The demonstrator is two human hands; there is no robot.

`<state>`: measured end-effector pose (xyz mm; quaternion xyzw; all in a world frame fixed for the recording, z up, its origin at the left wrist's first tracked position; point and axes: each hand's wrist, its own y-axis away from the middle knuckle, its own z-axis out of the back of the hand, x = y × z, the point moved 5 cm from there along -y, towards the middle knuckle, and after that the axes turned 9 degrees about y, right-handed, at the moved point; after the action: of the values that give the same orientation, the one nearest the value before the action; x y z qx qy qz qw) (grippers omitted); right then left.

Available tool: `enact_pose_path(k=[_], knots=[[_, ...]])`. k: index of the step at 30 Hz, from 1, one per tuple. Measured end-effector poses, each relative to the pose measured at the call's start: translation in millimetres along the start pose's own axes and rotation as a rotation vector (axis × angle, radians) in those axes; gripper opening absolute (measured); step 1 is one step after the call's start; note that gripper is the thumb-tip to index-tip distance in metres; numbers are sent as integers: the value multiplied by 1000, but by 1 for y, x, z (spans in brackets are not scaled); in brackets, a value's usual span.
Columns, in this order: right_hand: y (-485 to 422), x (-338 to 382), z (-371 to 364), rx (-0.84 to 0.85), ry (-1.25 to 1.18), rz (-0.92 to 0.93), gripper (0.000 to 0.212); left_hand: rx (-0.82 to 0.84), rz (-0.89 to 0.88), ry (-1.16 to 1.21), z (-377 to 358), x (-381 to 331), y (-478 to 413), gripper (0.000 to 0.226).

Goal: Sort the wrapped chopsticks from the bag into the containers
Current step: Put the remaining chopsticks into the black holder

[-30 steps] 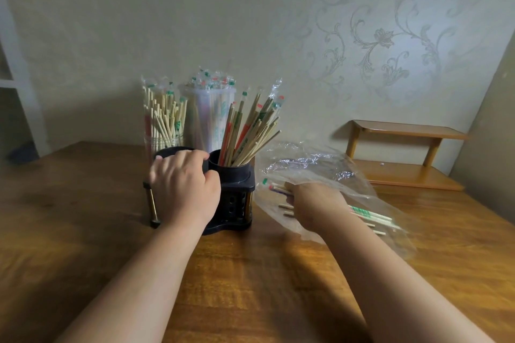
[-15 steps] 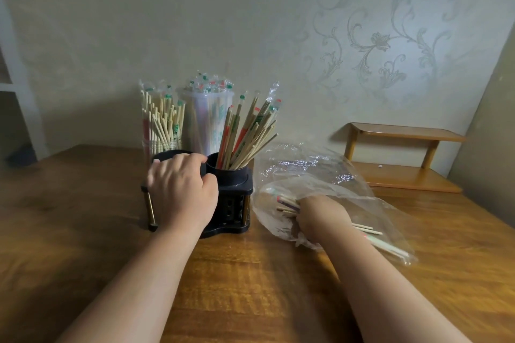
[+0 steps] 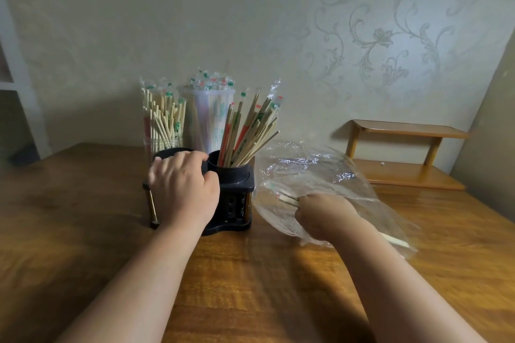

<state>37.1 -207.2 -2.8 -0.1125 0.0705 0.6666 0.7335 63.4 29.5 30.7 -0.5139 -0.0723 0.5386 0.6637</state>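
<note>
Head view has the left hand [image 3: 184, 189] curled over the rim of the black holder [image 3: 237, 179], gripping it and covering its apparently empty cup; the packed cup [image 3: 231, 164] just off that hand's thumb side bristles with sticks. The right hand [image 3: 323, 214] is closed round a few wrapped chopsticks [image 3: 287, 199] inside the clear bag [image 3: 320, 167], whose film drapes over the knuckles. The tips poke out of the fist toward the left hand. Whether film is caught in the grip cannot be told.

The step looks like drawing this bundle out. Since nothing pins the light bag to the table [image 3: 250, 273], it is best to pull along the sticks' length, toward the left hand, so the ends slide free instead of snagging and dragging the film. A pale stick end [image 3: 395, 241] shows behind the right wrist, so the pull probably needs to be long. Before the drop the left hand should shift to the holder's outer wall, steadying it while uncovering the cup, and the bundle should go in upright, ends first
</note>
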Motion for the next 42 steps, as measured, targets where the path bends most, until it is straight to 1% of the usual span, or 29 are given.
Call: enact_pose_path(k=[3,5,8,11,12,14,15,17,18,20,24,26,28,30,35,37,42], knots=[[10,5,13,-44,6,35,23,4,5,4,1,0,0,39],[18,9,27,-109,-34,44,16,4,5,4,1,0,0,39],[34,16,61,-252,-64,32,3,6,12,6,1,0,0,38],[48,24,92,-404,-65,65,11,-2,9,11,0,1,1,37],[52,26,101,-492,-45,86,12,-1,17,16,0,1,1,37],[60,30,116,-730,-8,127,17,5,36,23,0,0,-1,37],[62,31,120,-875,-36,144,20,7,35,18,0,-1,-2,35],[67,26,123,-1204,-186,174,31,17,29,5,0,-2,-2,33],[67,25,118,-1322,-240,171,36,20,31,5,0,-1,-2,33],[62,23,103,-1442,-292,129,40,17,44,14,-1,0,-1,35],[55,14,81,-1447,-367,-13,38,3,25,33,-1,-1,0,38],[56,4,81,-1416,-550,-68,42,3,25,33,-1,0,0,37],[58,-10,80,-1384,-800,-186,39,-1,19,25,-1,-1,-1,37],[55,-18,75,-1354,-1046,-227,37,9,18,10,-1,0,-1,37],[49,-28,65,-1296,-1396,-412,38,18,12,2,0,0,1,37],[49,-26,67,-1298,-1480,-393,36,14,11,7,0,0,1,37],[57,-10,83,-1352,-1482,-302,34,12,12,17,0,0,1,34]])
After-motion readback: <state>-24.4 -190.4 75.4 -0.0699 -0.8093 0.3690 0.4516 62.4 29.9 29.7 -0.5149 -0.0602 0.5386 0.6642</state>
